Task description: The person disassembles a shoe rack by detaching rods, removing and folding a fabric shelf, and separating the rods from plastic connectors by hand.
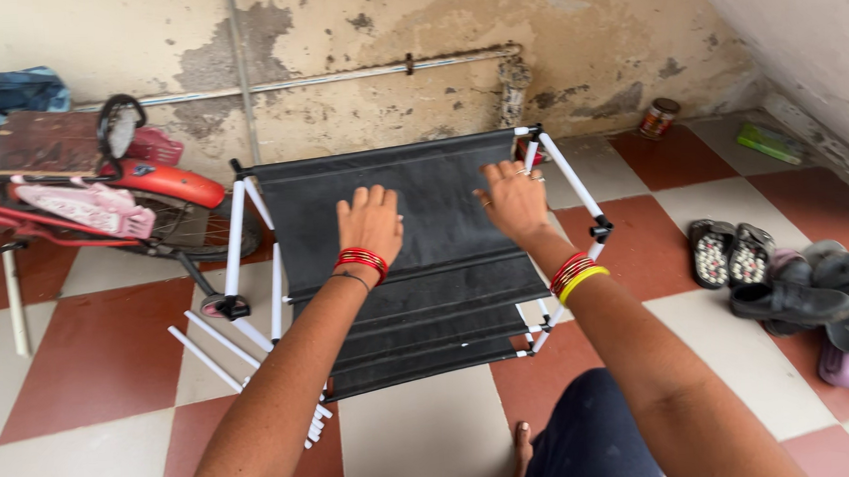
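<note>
Black fabric shelf (395,211), white tube frame (235,228), left hand (370,222), right hand (513,201) flat.

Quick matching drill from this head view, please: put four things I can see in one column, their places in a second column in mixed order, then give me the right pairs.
Things:
1. left hand
2. right hand
3. red bicycle
4. sandals

Places:
A. on the tiled floor at the right, beside other shoes
B. flat on the black fabric shelf, on its left half
C. against the wall at the far left
D. on the black fabric shelf near its right-hand white tubes

Pairs: 1-B, 2-D, 3-C, 4-A
</note>
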